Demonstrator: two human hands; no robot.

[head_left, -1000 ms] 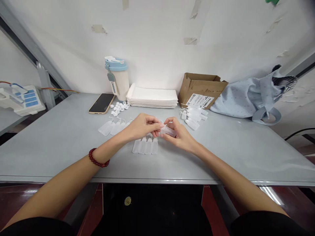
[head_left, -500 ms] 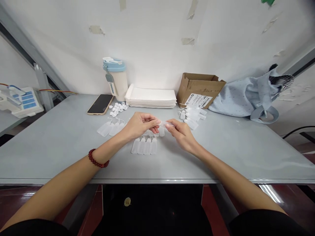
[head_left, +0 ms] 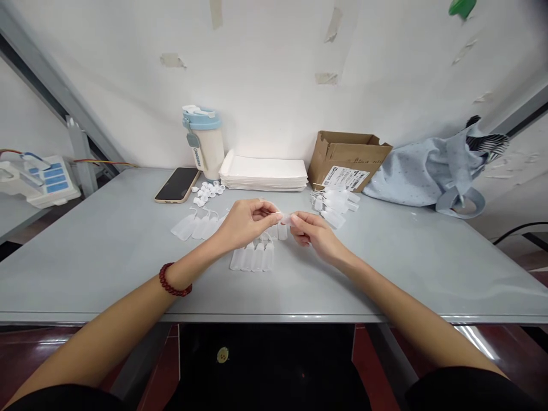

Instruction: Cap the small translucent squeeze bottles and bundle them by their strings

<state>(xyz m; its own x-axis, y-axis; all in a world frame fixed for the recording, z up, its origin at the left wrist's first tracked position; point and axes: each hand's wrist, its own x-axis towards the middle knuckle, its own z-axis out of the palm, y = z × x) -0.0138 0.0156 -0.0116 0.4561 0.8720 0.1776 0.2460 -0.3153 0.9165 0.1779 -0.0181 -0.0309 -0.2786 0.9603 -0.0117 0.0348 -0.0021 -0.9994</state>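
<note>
Grey counter [head_left: 406, 268], wide margin to front edge [head_left: 274, 317]; L hand [head_left: 246, 221] & R hand [head_left: 317, 235]: grips closed, pinching opp. ends of translucent btl [head_left: 286, 218].

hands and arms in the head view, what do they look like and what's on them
The left hand and right hand are bare, with no gloves. A dark red, beaded-looking bracelet circles the left wrist; nothing shows on the right wrist. The forearms are uncovered, and each arm has a black sleeve that ends near the elbow.
</note>
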